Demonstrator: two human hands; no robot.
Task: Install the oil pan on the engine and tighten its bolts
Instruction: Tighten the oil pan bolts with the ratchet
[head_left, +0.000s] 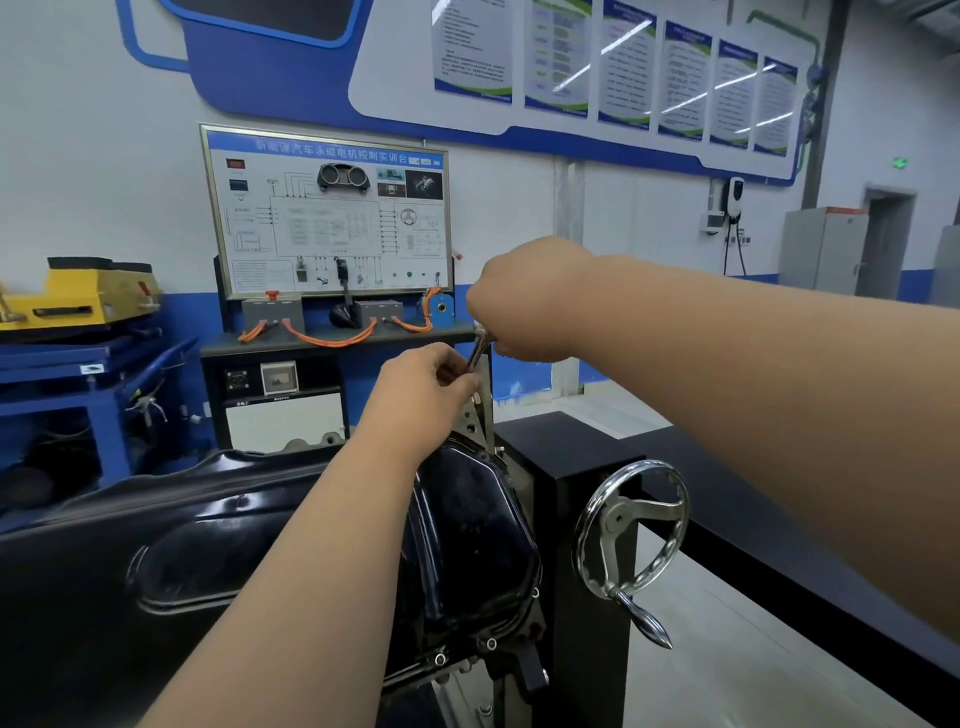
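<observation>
The oil pan (467, 519) is already in place; it sits glossy and black on the engine, which is largely hidden under it, and the whole assembly is carried by the black stand (587, 545) with its chrome handwheel (631, 535) just to the right. Along the near edge of the pan's flange several bolts (491, 644) sit in their holes, so seating the pan and starting at least part of the bolt ring looks done; whether those near bolts are fully tightened cannot be judged from here. The work in hand is at the far end of the pan, beside a grey metal plate (480, 410) that rises there. The right hand (519, 306) is curled down around the top of a slim metal tool (477, 352); the left hand (421, 384) pinches the tool's shaft lower down between thumb and fingertips, seemingly to steady it. The tool's tip and the bolt it would meet are hidden behind the left hand; it is probably a wrench or driver set on a far-end bolt, though the view does not settle that. What seems left is to run down this bolt, then work round the rest of the flange.
</observation>
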